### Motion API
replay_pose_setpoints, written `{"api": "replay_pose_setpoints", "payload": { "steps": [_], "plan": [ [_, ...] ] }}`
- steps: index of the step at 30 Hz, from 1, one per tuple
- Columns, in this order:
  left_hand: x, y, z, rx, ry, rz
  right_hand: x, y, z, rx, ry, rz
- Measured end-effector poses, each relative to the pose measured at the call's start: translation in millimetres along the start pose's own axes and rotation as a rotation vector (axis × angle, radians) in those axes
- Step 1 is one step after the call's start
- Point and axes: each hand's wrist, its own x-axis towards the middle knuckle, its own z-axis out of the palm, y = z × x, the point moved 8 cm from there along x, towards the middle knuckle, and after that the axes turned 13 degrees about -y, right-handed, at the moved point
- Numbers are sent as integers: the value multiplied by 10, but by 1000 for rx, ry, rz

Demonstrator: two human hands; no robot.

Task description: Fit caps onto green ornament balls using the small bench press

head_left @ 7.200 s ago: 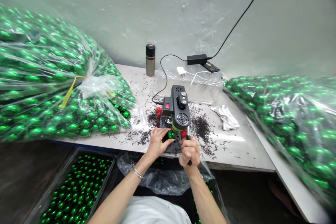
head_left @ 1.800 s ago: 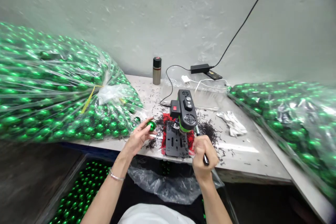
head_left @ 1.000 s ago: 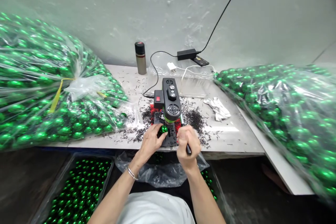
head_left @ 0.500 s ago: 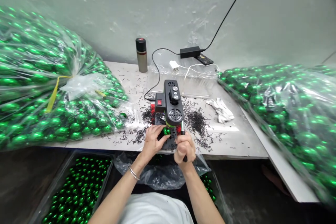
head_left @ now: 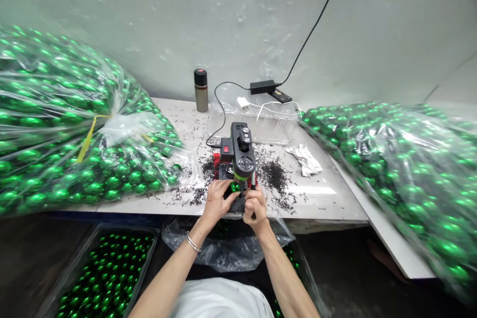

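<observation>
A black drill-press-like machine (head_left: 242, 151) with a red switch stands at the middle of the table. Below its head sits a shiny green ball (head_left: 235, 187). My left hand (head_left: 218, 201) pinches that ball between thumb and fingers from the left. On the right of the machine, my right hand (head_left: 256, 207) is wrapped round a black lever handle (head_left: 254, 184). Black shavings (head_left: 275, 175) lie heaped on both sides of the base.
Big clear bags of green balls lie at left (head_left: 122, 174) and right (head_left: 395, 159). Behind the machine are a bottle (head_left: 201, 92), a clear plastic tray (head_left: 276, 131) and a power adapter (head_left: 263, 87). White gloves (head_left: 305, 160) lie at right; a bin of balls (head_left: 108, 268) is below.
The camera view has shifted slightly. My right hand and the lever handle have moved a little closer to the machine; my left hand stays at the green ball.
</observation>
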Motion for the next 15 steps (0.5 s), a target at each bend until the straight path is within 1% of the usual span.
{"api": "replay_pose_setpoints", "payload": {
  "steps": [2,4,6,7,8,10,13,15],
  "plan": [
    [24,1,11,-3,-1,-11,88,-42,-72,25,11,-2],
    [42,1,7,-17,10,-29,226,-60,-183,95,35,64],
    [15,3,-29,-46,42,-50,381,-26,-299,179,58,218],
    [-29,10,-60,-62,65,-57,454,-4,-334,215,46,304],
    [-97,23,-96,-74,88,-58,518,7,-363,243,34,370],
    [-293,84,-156,-78,104,-25,614,-7,-396,281,15,424],
    [-629,205,-183,-9,32,75,636,-42,-404,285,31,411],
    [-767,229,-215,72,-12,119,589,-49,-383,278,50,400]
  ]
}}
